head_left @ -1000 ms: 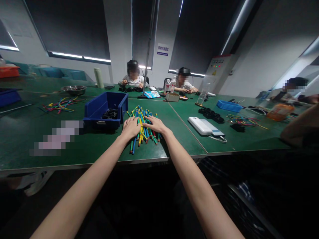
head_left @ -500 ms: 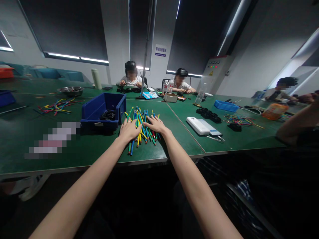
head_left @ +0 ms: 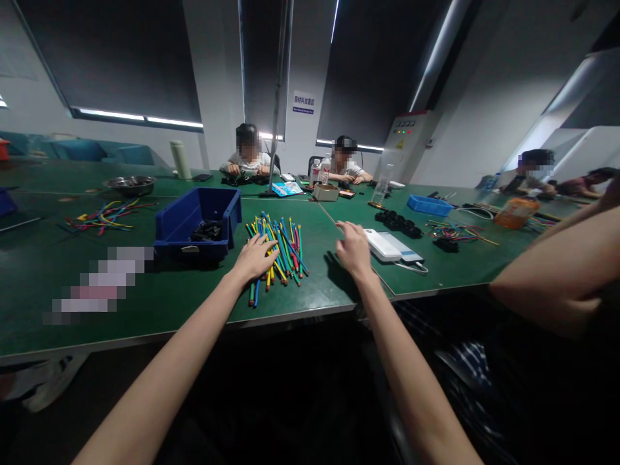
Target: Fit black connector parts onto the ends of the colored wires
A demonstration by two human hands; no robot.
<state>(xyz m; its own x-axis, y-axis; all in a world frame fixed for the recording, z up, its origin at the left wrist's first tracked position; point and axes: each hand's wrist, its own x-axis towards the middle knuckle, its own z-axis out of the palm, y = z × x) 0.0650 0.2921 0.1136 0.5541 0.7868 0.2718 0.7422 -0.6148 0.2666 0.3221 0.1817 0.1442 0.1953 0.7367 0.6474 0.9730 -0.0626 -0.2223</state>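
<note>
A pile of short cut wires [head_left: 287, 242] in yellow, green, blue and red lies on the green table, roughly side by side. My left hand [head_left: 254, 259] rests spread on the left part of this pile, touching the wires and hiding some of them. Off to the right of the pile, my right hand [head_left: 354, 250] hovers over the tabletop with its fingers loosely bent and nothing visible in them. It is close to a white power bank [head_left: 382, 247] lying beside a phone [head_left: 405, 248]. Left of the wires stands a blue bin [head_left: 213, 249] holding black parts [head_left: 207, 230].
A metal bowl [head_left: 130, 188] and loose thin wires [head_left: 105, 216] lie at the back left. Black round parts [head_left: 398, 223], a blue tray [head_left: 429, 206] and an orange container [head_left: 516, 212] are at the right. A co-worker's arm [head_left: 557, 265] borders the near right; others sit opposite.
My right hand has lifted off the wires and moved right, towards the power bank. More of the pile shows now. My left hand has stayed on the wires.
</note>
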